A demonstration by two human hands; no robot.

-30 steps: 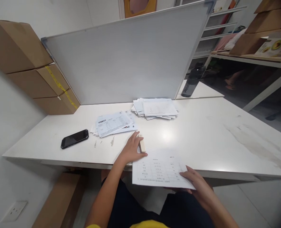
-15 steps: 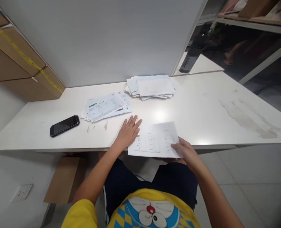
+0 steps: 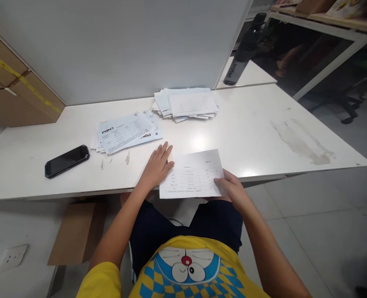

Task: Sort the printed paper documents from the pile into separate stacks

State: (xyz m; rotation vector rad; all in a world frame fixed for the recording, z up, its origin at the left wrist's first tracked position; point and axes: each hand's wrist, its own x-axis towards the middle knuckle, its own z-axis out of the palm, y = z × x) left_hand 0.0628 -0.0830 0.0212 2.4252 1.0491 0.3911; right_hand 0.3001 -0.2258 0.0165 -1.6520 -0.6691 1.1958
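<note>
My right hand clamped on printed sheet, thumb on top near its right edge. Sheet lies partly over bench, lower edge jutting past bench's front. My left hand palm down at sheet's left edge, thumb spread from fingers; cannot tell whether it grips anything beneath. Papers marked PONY fan out beyond sheet, to left; paper stack straight beyond sheet. Phone well left of sheet. Dark bottle well beyond sheet, to right.

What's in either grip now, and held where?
The right grip holds the printed sheet by its right edge; whether the left grip holds anything can't be told.
</note>
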